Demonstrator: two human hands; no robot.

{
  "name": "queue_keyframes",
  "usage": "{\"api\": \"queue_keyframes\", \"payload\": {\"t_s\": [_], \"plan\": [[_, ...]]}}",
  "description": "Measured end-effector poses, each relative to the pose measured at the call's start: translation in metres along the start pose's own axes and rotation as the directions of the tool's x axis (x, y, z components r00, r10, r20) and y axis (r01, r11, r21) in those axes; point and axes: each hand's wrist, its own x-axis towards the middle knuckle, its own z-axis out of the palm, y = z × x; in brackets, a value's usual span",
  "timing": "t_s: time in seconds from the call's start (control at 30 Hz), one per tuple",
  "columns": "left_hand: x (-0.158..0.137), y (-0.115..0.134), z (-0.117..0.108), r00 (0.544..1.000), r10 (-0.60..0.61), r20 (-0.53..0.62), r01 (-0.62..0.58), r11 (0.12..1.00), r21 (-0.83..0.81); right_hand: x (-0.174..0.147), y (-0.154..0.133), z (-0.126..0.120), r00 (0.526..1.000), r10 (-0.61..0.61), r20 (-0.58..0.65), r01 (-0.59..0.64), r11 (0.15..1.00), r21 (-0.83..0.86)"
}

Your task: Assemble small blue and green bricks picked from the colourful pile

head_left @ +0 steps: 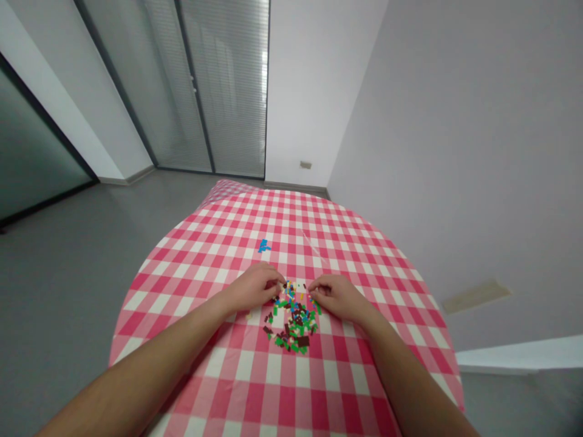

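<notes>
Here, left hand (257,286), right hand (337,296) beside small pieces (298,318) (grip unclear).

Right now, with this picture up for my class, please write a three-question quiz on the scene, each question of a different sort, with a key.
1. True or false: the blue cluster lies apart from the mixed pile.
2. The tablecloth is: A) striped, B) checked, C) dotted.
3. Which is nearer the blue cluster: the left hand or the right hand?

Key: 1. True. 2. B. 3. The left hand.
</notes>
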Motion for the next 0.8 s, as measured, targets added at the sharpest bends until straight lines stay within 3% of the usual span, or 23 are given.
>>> {"api": "queue_keyframes", "payload": {"t_s": [0.13,0.33,0.8], "plan": [[0.004,-0.004,0.008,0.995,-0.037,-0.088,0.046,0.994,0.101,0.003,-0.004,0.010,0.999,-0.020,-0.024,0.020,1.000,-0.005],[0.010,0.003,0.014,0.997,0.002,-0.076,0.012,0.983,0.183,0.004,-0.003,0.012,0.998,0.039,-0.043,-0.037,0.999,0.038],[0.010,-0.006,0.013,0.998,-0.020,-0.065,0.021,1.000,0.023,0.004,-0.004,0.012,0.997,0.052,-0.052,-0.049,0.997,0.058]]}}
